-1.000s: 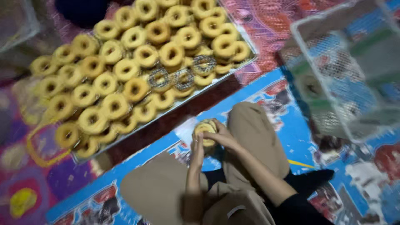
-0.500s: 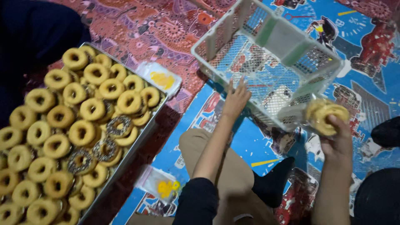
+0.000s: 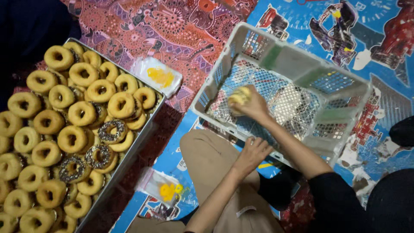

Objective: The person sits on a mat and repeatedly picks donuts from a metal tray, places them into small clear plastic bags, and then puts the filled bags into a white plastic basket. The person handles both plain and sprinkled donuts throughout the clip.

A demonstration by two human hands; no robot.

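Right hand (image 3: 254,105) inside the white plastic crate (image 3: 297,56), grip closed around a bagged doughnut (image 3: 239,96), fingers wrapped over its far side, the doughnut held low above the mesh bottom near the crate's left wall. Forearm reaching in over the near rim, dark sleeve pushed up towards the elbow. Left hand (image 3: 252,152) outside the crate, resting at the near rim, fingers curled against the edge; whether pressing or gripping, cannot tell. Tan trouser leg (image 3: 211,164) just under that hand. Crate standing on a blue printed floor mat (image 3: 388,77), tilted corner-on to the camera. Well to the left, a metal tray (image 3: 142,133) packed with ring doughnuts (image 3: 82,113), mostly plain golden, a few with dark sprinkled tops (image 3: 111,130) near the middle. Two small clear bags with yellow print: one (image 3: 158,77) just beyond the tray's far corner on the red patterned cloth (image 3: 172,26), another (image 3: 166,187) on the mat between tray and knee. Bagged doughnut well apart from the tray, wholly within the crate walls.
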